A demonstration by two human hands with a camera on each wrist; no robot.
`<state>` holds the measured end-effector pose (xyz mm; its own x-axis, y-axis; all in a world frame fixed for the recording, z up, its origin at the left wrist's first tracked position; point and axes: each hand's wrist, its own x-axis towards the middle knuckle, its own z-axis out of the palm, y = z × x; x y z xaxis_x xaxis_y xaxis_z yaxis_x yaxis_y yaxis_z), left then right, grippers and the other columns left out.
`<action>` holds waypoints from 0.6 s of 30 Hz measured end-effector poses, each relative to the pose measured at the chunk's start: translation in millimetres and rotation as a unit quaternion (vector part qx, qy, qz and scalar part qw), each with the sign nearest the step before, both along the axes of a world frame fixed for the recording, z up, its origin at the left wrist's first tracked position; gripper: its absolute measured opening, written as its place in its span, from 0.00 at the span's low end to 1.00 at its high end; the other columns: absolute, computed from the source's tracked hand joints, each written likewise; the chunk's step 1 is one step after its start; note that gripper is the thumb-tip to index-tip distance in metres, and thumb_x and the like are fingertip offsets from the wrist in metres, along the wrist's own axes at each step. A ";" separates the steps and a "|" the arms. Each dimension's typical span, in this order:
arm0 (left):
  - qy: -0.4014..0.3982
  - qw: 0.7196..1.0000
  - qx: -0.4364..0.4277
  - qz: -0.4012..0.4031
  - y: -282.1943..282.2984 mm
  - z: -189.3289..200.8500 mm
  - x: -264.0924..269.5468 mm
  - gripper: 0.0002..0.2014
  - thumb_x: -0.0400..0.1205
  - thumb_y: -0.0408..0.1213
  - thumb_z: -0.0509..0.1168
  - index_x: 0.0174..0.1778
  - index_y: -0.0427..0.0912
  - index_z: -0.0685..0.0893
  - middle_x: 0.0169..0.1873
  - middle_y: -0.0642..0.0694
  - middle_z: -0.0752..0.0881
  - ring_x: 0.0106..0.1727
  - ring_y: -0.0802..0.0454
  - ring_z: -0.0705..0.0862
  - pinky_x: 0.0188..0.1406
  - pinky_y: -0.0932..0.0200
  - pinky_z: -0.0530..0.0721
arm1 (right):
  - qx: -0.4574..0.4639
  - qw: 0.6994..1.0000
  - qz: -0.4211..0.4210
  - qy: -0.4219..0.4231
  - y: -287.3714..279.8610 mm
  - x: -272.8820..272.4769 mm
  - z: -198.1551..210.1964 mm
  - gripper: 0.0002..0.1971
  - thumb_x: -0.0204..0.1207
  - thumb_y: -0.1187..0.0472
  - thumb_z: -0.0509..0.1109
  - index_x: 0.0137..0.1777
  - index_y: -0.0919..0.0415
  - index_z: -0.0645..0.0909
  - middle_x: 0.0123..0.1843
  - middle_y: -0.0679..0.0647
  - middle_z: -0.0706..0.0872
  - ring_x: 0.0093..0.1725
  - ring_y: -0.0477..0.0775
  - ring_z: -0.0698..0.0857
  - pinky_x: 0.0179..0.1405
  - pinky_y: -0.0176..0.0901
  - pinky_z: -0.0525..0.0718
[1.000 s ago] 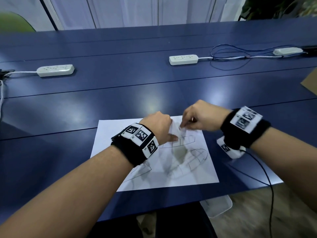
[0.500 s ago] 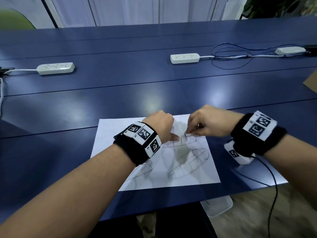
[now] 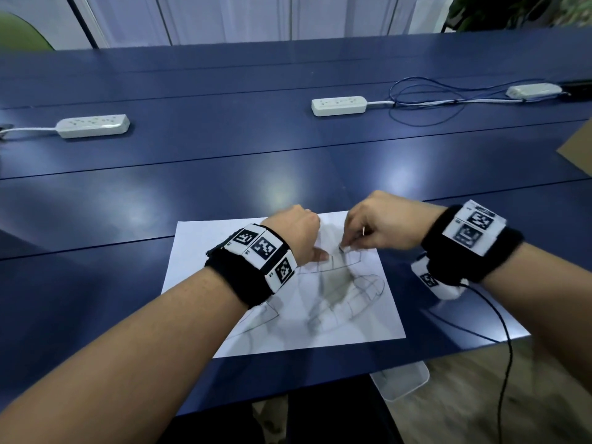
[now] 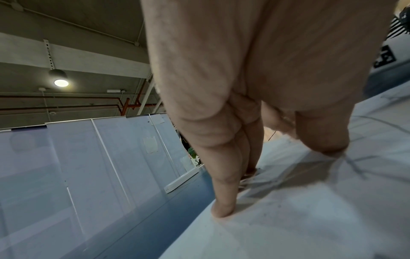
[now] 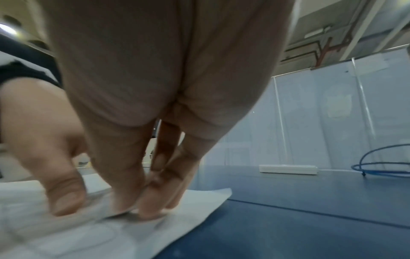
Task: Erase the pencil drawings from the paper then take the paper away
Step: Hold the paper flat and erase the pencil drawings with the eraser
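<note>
A white paper (image 3: 205, 251) with grey pencil drawings (image 3: 352, 299) lies on the blue table near its front edge. My left hand (image 3: 315, 251) presses the sheet flat. Its straight fingers (image 4: 224, 201) stand on the paper (image 4: 288, 219) close to its far edge. My right hand (image 3: 349, 245) is just to the right of it, fingertips bunched in a pinch on a small whitish eraser (image 3: 343, 249). The eraser is held down on the upper drawing and mostly hidden. In the right wrist view, the pinched fingertips (image 5: 133, 206) touch the paper (image 5: 188, 201).
Three white power strips (image 3: 93, 125) (image 3: 339, 105) (image 3: 533, 90) lie across the far table, with a loose blue cable (image 3: 426, 100) by the right ones. Cardboard (image 3: 579, 149) pokes in at the right edge. A white bin (image 3: 403, 382) sits under the table front.
My right hand has rubbed the eraser a short way right and back left over the upper drawing. The left hand has stayed pressed on the paper.
</note>
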<state>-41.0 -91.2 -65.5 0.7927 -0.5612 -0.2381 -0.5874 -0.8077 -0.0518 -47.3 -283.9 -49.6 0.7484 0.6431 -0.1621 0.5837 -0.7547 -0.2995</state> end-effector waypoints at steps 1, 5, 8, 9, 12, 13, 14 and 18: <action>0.002 1.000 -0.001 0.002 -0.1 1.0 -0.8 0.27 0.78 0.61 0.65 0.57 0.39 0.82 0.54 0.43 0.84 0.55 0.42 0.82 0.38 0.55 0.70 | 0.000 1.000 -0.017 -0.018 0.9 8.7 -1.5 0.10 0.69 0.60 0.74 0.48 0.47 0.90 0.44 0.43 0.90 0.34 0.32 0.79 0.38 0.18 0.68; 0.005 1.000 0.000 0.003 0.9 4.2 -3.4 0.27 0.79 0.61 0.65 0.60 0.40 0.80 0.56 0.43 0.84 0.57 0.41 0.81 0.38 0.55 0.69 | -0.016 0.995 -0.072 -0.061 8.6 38.2 -1.9 0.10 0.70 0.61 0.72 0.50 0.50 0.90 0.48 0.47 0.91 0.46 0.48 0.86 0.45 0.30 0.74; -0.003 1.000 0.009 -0.008 0.0 3.8 -2.6 0.28 0.79 0.61 0.64 0.67 0.43 0.78 0.59 0.44 0.83 0.60 0.42 0.81 0.40 0.55 0.70 | -0.013 0.998 -0.039 -0.051 5.2 21.1 -1.2 0.10 0.69 0.61 0.73 0.49 0.49 0.90 0.46 0.45 0.90 0.39 0.39 0.82 0.41 0.23 0.69; -0.005 1.000 0.013 -0.011 -0.8 3.4 -2.3 0.29 0.79 0.61 0.64 0.69 0.44 0.77 0.61 0.44 0.83 0.61 0.42 0.80 0.41 0.55 0.70 | -0.003 0.999 -0.023 -0.034 2.5 10.9 -1.2 0.10 0.69 0.61 0.73 0.48 0.48 0.90 0.44 0.44 0.90 0.37 0.35 0.80 0.39 0.18 0.67; -0.005 0.999 0.027 -0.018 -2.1 4.2 -2.4 0.30 0.80 0.60 0.63 0.73 0.44 0.74 0.65 0.44 0.81 0.64 0.43 0.79 0.44 0.55 0.71 | 0.005 1.000 0.001 0.006 -0.2 -5.7 -1.4 0.09 0.69 0.60 0.75 0.46 0.45 0.90 0.42 0.42 0.88 0.34 0.30 0.78 0.38 0.16 0.68; -0.007 0.999 0.029 -0.020 -2.4 5.0 -2.5 0.30 0.80 0.60 0.64 0.71 0.44 0.75 0.64 0.44 0.82 0.63 0.43 0.80 0.44 0.55 0.71 | 0.003 1.000 -0.007 -0.006 0.6 -1.3 -2.4 0.10 0.69 0.60 0.74 0.47 0.46 0.90 0.43 0.42 0.89 0.34 0.31 0.78 0.38 0.16 0.68; -0.007 0.999 0.029 -0.021 -3.0 5.1 -2.3 0.28 0.80 0.60 0.64 0.69 0.43 0.77 0.62 0.44 0.83 0.62 0.43 0.80 0.42 0.56 0.70 | 0.002 0.999 -0.022 -0.026 1.7 7.0 -3.2 0.10 0.69 0.61 0.74 0.47 0.47 0.90 0.44 0.43 0.90 0.35 0.33 0.79 0.38 0.16 0.68; 0.022 0.999 0.024 -0.001 -7.4 4.1 -2.5 0.26 0.79 0.58 0.66 0.62 0.41 0.81 0.57 0.42 0.84 0.57 0.42 0.83 0.38 0.55 0.71 | -0.020 0.995 -0.069 -0.062 4.8 33.1 -1.7 0.10 0.71 0.60 0.72 0.49 0.49 0.89 0.47 0.46 0.91 0.45 0.47 0.86 0.45 0.29 0.74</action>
